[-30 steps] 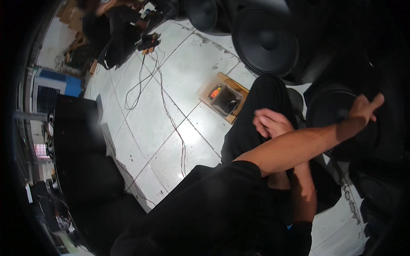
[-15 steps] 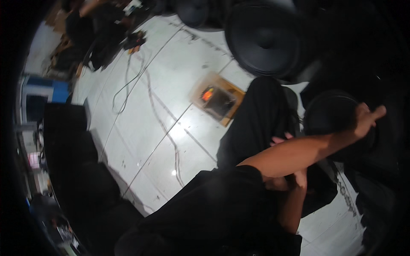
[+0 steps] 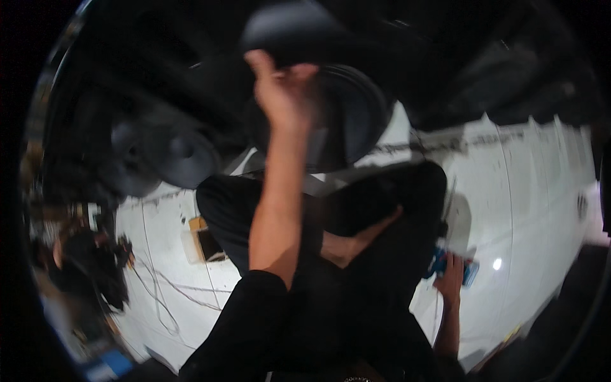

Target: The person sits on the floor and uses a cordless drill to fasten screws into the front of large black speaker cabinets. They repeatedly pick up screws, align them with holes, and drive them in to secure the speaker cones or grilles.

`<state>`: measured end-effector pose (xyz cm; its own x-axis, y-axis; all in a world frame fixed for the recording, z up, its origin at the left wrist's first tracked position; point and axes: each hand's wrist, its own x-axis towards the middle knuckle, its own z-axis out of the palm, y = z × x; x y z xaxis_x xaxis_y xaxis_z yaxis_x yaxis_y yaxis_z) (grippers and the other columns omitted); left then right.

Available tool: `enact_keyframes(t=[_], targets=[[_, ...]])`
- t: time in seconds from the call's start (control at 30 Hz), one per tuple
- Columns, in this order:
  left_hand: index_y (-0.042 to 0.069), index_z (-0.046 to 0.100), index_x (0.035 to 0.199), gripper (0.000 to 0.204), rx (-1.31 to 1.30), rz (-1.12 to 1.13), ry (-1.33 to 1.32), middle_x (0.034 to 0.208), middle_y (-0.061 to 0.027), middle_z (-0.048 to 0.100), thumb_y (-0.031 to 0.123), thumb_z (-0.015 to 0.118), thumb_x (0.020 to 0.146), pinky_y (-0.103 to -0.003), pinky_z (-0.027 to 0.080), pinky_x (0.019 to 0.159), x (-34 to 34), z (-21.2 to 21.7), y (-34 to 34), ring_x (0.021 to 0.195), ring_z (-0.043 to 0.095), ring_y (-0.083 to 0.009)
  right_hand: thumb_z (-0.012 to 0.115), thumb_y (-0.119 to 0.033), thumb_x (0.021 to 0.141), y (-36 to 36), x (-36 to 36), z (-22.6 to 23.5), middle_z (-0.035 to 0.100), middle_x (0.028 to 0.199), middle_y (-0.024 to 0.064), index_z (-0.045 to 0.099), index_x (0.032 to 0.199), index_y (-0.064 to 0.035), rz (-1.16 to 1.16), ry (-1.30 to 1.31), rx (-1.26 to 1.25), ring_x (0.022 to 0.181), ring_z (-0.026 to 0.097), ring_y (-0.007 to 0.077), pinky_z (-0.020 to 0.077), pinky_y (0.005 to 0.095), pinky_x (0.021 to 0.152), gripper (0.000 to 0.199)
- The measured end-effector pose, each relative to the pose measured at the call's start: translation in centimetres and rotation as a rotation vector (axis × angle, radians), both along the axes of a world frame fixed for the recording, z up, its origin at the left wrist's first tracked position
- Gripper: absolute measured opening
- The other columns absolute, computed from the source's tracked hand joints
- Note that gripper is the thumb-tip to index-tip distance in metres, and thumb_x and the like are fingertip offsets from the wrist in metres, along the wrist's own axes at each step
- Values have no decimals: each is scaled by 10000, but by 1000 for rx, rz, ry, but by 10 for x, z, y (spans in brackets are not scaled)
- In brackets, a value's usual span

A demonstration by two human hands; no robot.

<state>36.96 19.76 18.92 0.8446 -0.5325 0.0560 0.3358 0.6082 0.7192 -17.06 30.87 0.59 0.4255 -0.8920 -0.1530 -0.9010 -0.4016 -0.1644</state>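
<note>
Glossy smooth floor tiles (image 3: 503, 223), matt cloth trousers (image 3: 407, 267), smooth matt speaker cone (image 3: 361, 114), plastic-looking tool (image 3: 438, 262)

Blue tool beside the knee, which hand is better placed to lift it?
Probably the right hand: its fingers are at the blue tool, though blur hides whether they grip it. The left hand is up by the dark round speaker, well away from the tool.

- Ahead of the crossed legs (image 3: 394, 197): speaker cone (image 3: 364, 118), left hand (image 3: 284, 95) partly across it in view;
- right of them: tool (image 3: 471, 274) on floor (image 3: 509, 197), right hand (image 3: 450, 278) on it;
- left: box (image 3: 196, 245) just beside the leg;
- farther left: cables (image 3: 153, 291), then co-worker (image 3: 86, 264).
</note>
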Motion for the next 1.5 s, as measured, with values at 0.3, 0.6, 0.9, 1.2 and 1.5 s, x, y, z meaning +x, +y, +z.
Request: enact_keyframes(t=[0.3, 0.6, 0.9, 1.2, 1.5], targets=[[87, 451, 1246, 678, 69, 13, -86, 859, -105, 489, 639, 540, 862, -419, 544, 865, -3, -3, 3, 874, 613, -273, 642, -20, 589, -5, 6, 1, 539, 1015, 188, 446, 1317, -32, -141, -117, 116, 987, 529, 404, 422, 462, 883, 754], [16, 538, 1167, 643, -60, -31, -109, 994, -126, 615, 607, 477, 921, -419, 528, 868, 9, 3, 2, 893, 640, -248, 682, -59, 693, 5, 40, 108, 588, 1042, 188, 530, 1235, -47, -10, -367, -388, 943, 594, 359, 465, 437, 794, 563], [0, 574, 1066, 631, -47, -31, -61, 846, -102, 635, 605, 479, 914, -376, 586, 799, 0, 1, -2, 801, 668, -216, 635, -270, 857, 52, 117, 49, 649, 972, 157, 609, 1082, -96, -353, -551, 250, 896, 650, 333, 509, 446, 745, 285], [-75, 590, 951, 753, -9, -28, -58, 861, -103, 612, 668, 496, 873, -347, 567, 759, 0, 2, 2, 751, 652, -207, 734, -330, 824, 26, 243, 148, 624, 853, 63, 542, 1088, -63, 99, -881, -118, 751, 660, 176, 563, 303, 716, 422], [-15, 584, 1029, 674, -30, -72, -79, 869, -113, 646, 638, 494, 887, -384, 577, 797, 4, -1, 2, 801, 675, -227, 670, -143, 859, 44, 211, 71, 647, 1062, 205, 517, 1306, -15, 81, -908, 171, 905, 686, 280, 530, 336, 732, 489]])
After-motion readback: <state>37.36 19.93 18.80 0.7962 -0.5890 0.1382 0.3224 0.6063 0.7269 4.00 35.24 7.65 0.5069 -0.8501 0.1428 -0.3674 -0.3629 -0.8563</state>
